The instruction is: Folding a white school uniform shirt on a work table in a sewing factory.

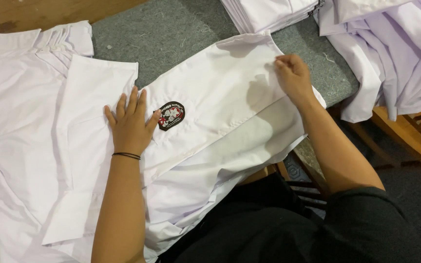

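White shirt (220,122) is lying on the grey tabletop (171,34); left hand (131,124) is pressing it flat, open, while right hand (294,77) is pinching its fabric.

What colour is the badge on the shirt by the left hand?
The badge is dark, nearly black, with red and white stitching. It shows in the head view.

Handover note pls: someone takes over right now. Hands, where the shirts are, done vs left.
Left hand: flat, palm down on the white shirt, beside its dark badge; holds nothing.
Right hand: fingertips pinch the shirt's folded edge at the far side.
Shirt lies across the grey table, partly folded; its near edge hangs off toward the person.
Done: a folded stack at the top edge.
Left: loose shirts spread out left, a heap at right, both unfolded.
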